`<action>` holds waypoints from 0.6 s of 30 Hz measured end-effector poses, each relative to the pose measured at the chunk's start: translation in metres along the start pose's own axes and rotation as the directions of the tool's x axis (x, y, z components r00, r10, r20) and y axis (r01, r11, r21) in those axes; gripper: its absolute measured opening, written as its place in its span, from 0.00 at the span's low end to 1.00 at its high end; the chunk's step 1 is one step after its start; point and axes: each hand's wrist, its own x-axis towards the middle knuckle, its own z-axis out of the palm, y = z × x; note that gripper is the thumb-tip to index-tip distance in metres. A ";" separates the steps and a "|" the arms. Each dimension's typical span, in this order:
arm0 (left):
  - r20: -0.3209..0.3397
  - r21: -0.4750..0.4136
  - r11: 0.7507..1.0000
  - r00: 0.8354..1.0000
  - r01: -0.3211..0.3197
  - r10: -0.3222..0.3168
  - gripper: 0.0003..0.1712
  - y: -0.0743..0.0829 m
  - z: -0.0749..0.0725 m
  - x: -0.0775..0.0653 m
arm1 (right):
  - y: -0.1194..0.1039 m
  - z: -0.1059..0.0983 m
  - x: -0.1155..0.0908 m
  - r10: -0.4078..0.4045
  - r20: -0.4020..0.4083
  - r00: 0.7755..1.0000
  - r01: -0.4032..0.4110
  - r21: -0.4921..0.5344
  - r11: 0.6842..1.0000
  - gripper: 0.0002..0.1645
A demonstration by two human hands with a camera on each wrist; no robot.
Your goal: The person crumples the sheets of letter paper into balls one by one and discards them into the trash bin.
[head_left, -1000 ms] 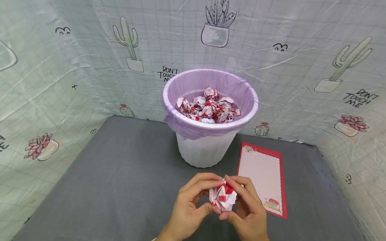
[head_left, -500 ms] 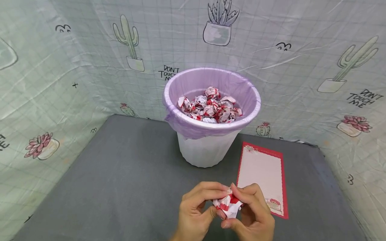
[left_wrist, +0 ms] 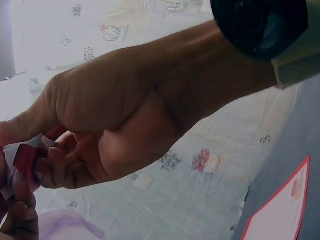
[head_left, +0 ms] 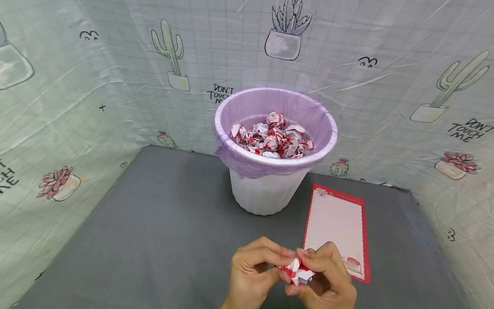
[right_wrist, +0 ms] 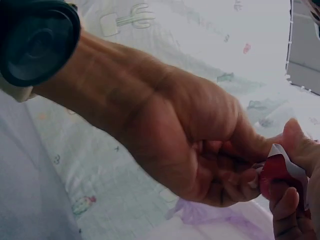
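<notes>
Between both hands, low in the head view, is a crumpled ball of red and white paper point(head_left: 297, 271). My left hand point(head_left: 254, 270) pinches its left side with curled fingers and thumb. From the other side my right hand point(head_left: 328, 274) grips it, fingertips close to those of the left. Both wrist views show the paper as well, a red and white wad point(left_wrist: 26, 157) partly covered by fingers. Behind the hands stands a white bin point(head_left: 262, 195) with a purple liner, holding several similar crumpled balls point(head_left: 272, 136).
A flat sheet of paper with a red border point(head_left: 335, 227) lies on the grey table point(head_left: 154, 223), right of the bin and partly behind the right hand. A cactus-printed cloth point(head_left: 127, 77) hangs around the back and sides.
Both hands have come down and slightly right in the head view, with the paper ball between them. The ball looks smaller and more tightly squeezed. The whole scene has shifted slightly right.
</notes>
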 end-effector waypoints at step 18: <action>-0.074 0.056 0.997 0.996 0.048 -0.044 0.09 0.001 -0.004 -0.003 | 0.000 0.009 0.008 0.012 0.100 0.995 0.016 -0.276 0.961 0.24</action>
